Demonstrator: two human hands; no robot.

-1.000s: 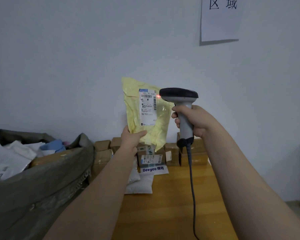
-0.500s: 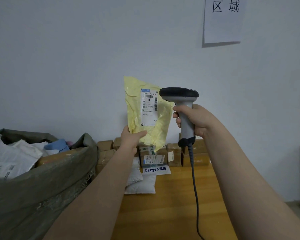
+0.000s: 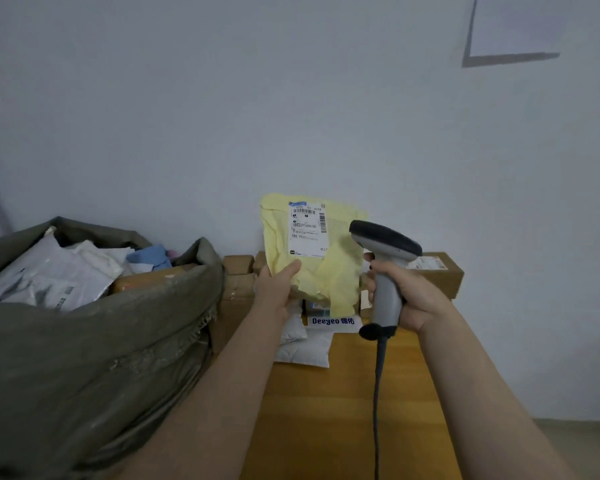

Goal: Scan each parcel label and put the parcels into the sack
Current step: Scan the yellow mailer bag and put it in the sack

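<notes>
Left hand (image 3: 277, 285) grips yellow parcel (image 3: 312, 251) bottom edge, upright.

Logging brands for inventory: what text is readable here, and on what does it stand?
"Deeyeo 德佑": white pack on the table.
Shipping label on the yellow parcel: barcodes, print too small to read.
Sticker on the brown box: blurred.
Print on parcels in the sack: blurred.
Wall paper: no writing in view.
</notes>
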